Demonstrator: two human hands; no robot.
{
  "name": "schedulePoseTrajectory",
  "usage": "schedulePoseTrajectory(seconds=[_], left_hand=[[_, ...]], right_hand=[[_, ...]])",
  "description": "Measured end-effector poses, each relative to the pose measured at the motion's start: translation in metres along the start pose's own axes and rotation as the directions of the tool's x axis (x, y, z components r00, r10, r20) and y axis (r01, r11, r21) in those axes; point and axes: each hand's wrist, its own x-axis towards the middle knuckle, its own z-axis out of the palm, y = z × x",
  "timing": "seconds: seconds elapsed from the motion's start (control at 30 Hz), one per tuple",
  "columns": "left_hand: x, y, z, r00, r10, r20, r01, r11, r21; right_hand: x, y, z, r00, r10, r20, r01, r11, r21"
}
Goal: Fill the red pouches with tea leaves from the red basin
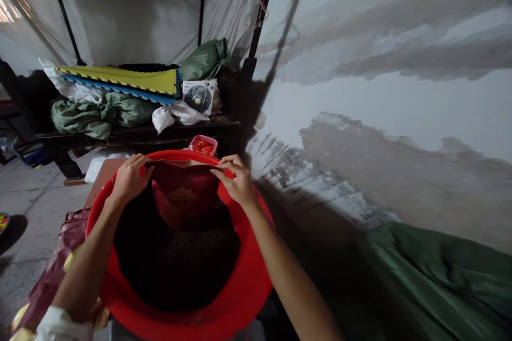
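Observation:
A dark red bag with a gold print hangs by its top edge inside a large red basin. My left hand pinches the bag's upper left corner. At the upper right corner, my right hand grips the same edge between thumb and fingers. The bag's mouth looks slightly parted along the top. Below and around it, a dark, loose, grainy material fills much of the basin. The bag's lower end meets this material, and I cannot tell what is inside the bag.
Behind the basin sits a pink container with red items. A dark bench carries green sacks, yellow and blue foam mats and a boxed fan. A peeling wall and green sheet stand to the right.

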Motion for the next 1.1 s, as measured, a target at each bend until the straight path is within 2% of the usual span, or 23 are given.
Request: schedulePoseTrajectory(seconds=[0.13,0.23,0.4,0.6,0.73,0.83,1.0,1.1], left_hand=[[0.0,0.014,-0.002,0.994,0.108,0.026,-0.11,0.988,0.11],[0.0,0.022,0.0,0.99,0.136,0.041,-0.141,0.977,0.16],[-0.001,0.029,0.001,0.984,0.172,0.044,-0.178,0.96,0.217],[-0.002,0.039,-0.002,0.969,0.24,0.06,-0.247,0.931,0.27],[-0.002,0.045,0.0,0.968,0.239,0.071,-0.249,0.929,0.274],[-0.003,0.049,0.004,0.967,0.252,0.045,-0.253,0.918,0.304],[-0.007,0.057,0.008,0.96,0.278,0.022,-0.268,0.894,0.358],[-0.008,0.06,0.011,0.947,0.32,0.004,-0.301,0.886,0.352]], right_hand=[[0.0,-0.007,-0.003,0.989,-0.146,0.019,0.147,0.982,-0.117],[0.0,-0.016,-0.003,0.976,-0.209,0.059,0.217,0.944,-0.247],[-0.001,-0.03,-0.002,0.963,-0.241,0.121,0.269,0.884,-0.382],[0.0,-0.039,0.0,0.94,-0.293,0.176,0.341,0.839,-0.425],[0.0,-0.041,0.002,0.927,-0.319,0.195,0.374,0.815,-0.443],[-0.001,-0.043,0.003,0.923,-0.326,0.204,0.384,0.793,-0.473],[-0.005,-0.052,0.009,0.898,-0.319,0.303,0.437,0.732,-0.523],[-0.007,-0.057,0.013,0.895,-0.324,0.306,0.444,0.705,-0.552]])
